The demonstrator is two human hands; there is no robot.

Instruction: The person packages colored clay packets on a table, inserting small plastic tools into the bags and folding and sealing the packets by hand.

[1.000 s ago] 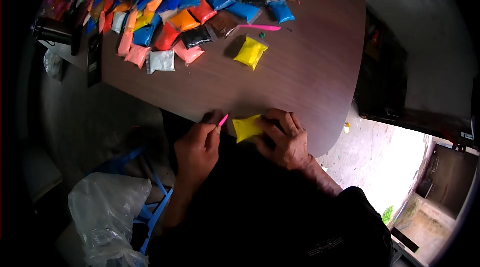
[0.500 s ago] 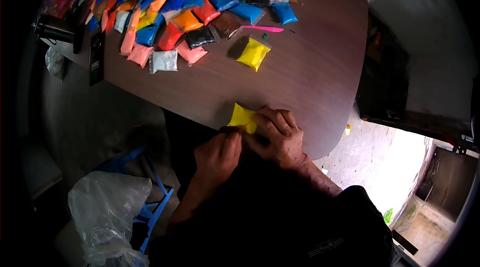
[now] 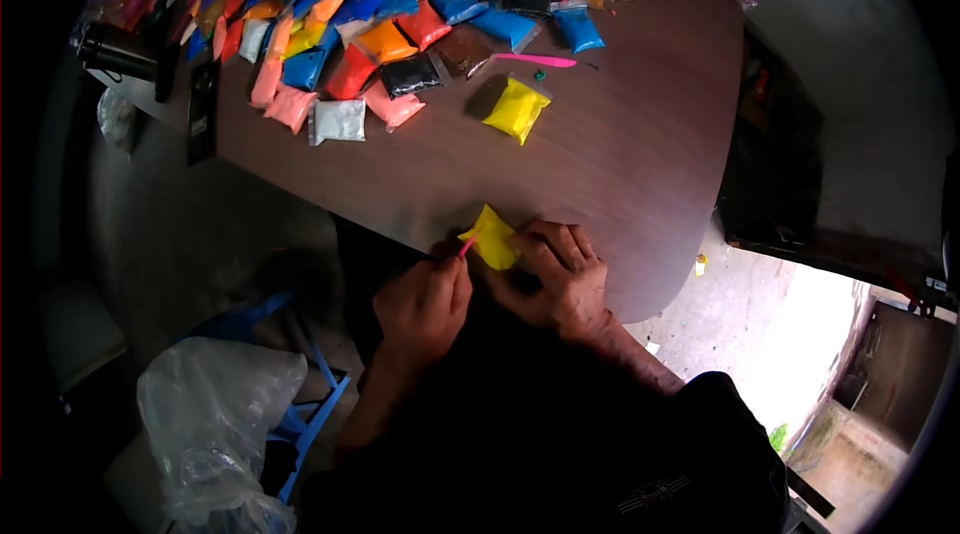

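One slim pink tool sits pinched in your left hand; your right hand grasps the yellow packet, seemingly steadying it against the tool.

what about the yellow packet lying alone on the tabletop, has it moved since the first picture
No. Against the right edge of the brown tabletop, the lone yellow packet keeps its place; the whole scene merely shifted slightly rightward.

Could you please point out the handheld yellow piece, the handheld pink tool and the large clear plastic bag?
Yellow piece (image 3: 494, 242): head view, middle of its visible face.
Pink tool (image 3: 467, 246): head view, its exposed shaft.
Plastic bag (image 3: 215, 414): head view, its crumpled middle.
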